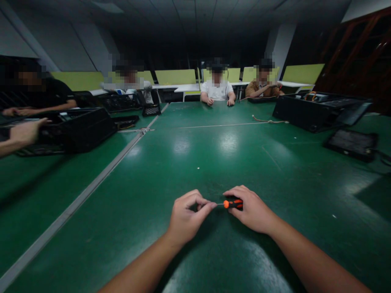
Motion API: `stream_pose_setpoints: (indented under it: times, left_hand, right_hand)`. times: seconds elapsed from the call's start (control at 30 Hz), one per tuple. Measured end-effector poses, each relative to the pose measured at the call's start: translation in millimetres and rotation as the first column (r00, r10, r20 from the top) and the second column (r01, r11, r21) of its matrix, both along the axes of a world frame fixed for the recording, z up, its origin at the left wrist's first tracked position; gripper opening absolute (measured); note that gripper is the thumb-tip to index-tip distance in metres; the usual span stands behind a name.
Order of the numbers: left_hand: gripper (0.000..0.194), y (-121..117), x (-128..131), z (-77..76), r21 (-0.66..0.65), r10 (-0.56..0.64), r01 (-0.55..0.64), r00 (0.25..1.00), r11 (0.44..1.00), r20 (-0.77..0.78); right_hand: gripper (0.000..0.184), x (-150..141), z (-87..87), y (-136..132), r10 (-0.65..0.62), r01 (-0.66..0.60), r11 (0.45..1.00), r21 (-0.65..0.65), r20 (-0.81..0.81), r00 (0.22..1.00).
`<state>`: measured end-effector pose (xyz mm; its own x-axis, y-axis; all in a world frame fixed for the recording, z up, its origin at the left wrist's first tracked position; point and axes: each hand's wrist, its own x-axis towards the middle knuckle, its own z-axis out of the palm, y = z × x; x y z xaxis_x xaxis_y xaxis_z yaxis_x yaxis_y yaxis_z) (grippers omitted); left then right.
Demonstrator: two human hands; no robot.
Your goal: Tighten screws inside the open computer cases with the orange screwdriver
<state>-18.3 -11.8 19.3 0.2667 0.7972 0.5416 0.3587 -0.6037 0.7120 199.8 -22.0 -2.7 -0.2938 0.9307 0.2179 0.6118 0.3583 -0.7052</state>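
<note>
An orange-and-black screwdriver [233,204] lies crosswise between my hands, low over the green tabletop. My left hand [190,213] pinches its thin metal shaft near the tip, thumb against forefinger; the very end is hidden by the fingers. Around the handle, from the right, curl the fingers and thumb of my right hand [253,209]. The handle's back part disappears into that palm. Both forearms reach in from the bottom of the view.
A black computer case [317,110] lies at the right, with a dark panel-like part [351,143] before it. Another case [82,129] is at the left, touched by a co-worker's hand [26,134]. Several people sit around the green table [122,244]. A grey strip [79,203] crosses it.
</note>
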Motion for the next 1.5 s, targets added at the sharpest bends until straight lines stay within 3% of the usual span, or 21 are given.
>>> stream_pose_setpoints:
  times: [0.23, 0.5, 0.63, 0.8, 1.07, 1.2, 1.27, 1.33, 1.43, 1.5]
  left_hand:
    - [0.01, 3, 0, -5.0, 0.06, -0.132, 0.135, 0.99, 0.989, -0.052]
    - [0.012, 3, -1, -5.1, 0.074, -0.156, 0.161, 0.985, 0.984, -0.067]
    - [0.013, 2, 0, -3.2, 0.061, -0.088, 0.093, 0.992, 0.994, -0.085]
    - [0.037, 4, -2, -1.0, 0.022, 0.079, -0.077, 0.993, 0.997, -0.09]
    - [0.041, 3, 0, 0.3, -0.02, 0.073, -0.074, 0.996, 0.997, -0.053]
    - [0.036, 8, -9, -5.3, -0.13, -0.038, 0.048, 0.996, 0.99, 0.078]
    - [0.045, 15, -15, -5.3, -0.206, -0.111, 0.159, 0.967, 0.965, 0.228]
    - [0.058, 23, -13, 0.9, -0.268, -0.101, 0.188, 0.947, 0.945, 0.306]
    - [0.044, 29, 19, 23.9, -0.276, -0.114, 0.144, 0.986, 0.95, 0.121]
    - [0.036, 25, 59, 44.8, -0.167, -0.273, 0.255, 0.957, 0.952, -0.099]
  right_hand:
    - [0.043, 2, -1.7, -2, -0.005, 0.005, 1.0, -0.005, -0.018, 1.0]
    - [0.041, 0, -1.3, 0, -0.003, 0.003, 1.0, 0.005, -0.016, 1.0]
    - [0.041, 0, -0.7, 0, -0.002, 0.002, 1.0, 0.001, -0.013, 1.0]
    - [0.04, 0, 2.4, -2, -0.002, 0.002, 1.0, -0.012, -0.011, 1.0]
    - [0.039, 0, 0.0, -1, 0.001, -0.001, 1.0, -0.009, -0.003, 1.0]
    - [0.011, -1, 11.0, -2, 0.057, -0.057, 0.998, -0.016, 0.001, 0.998]
    - [0.012, -1, 25.8, -13, 0.085, -0.087, 0.996, -0.031, -0.04, 0.996]
    - [0.016, 1, 43.4, -37, 0.04, -0.054, 0.995, -0.083, -0.161, 0.986]
    - [0.028, 11, 63.1, -91, -0.155, 0.03, 0.954, -0.298, -0.406, 0.9]
    - [0.041, 21, 66.1, -132, -0.256, 0.026, 0.911, -0.413, -0.514, 0.819]
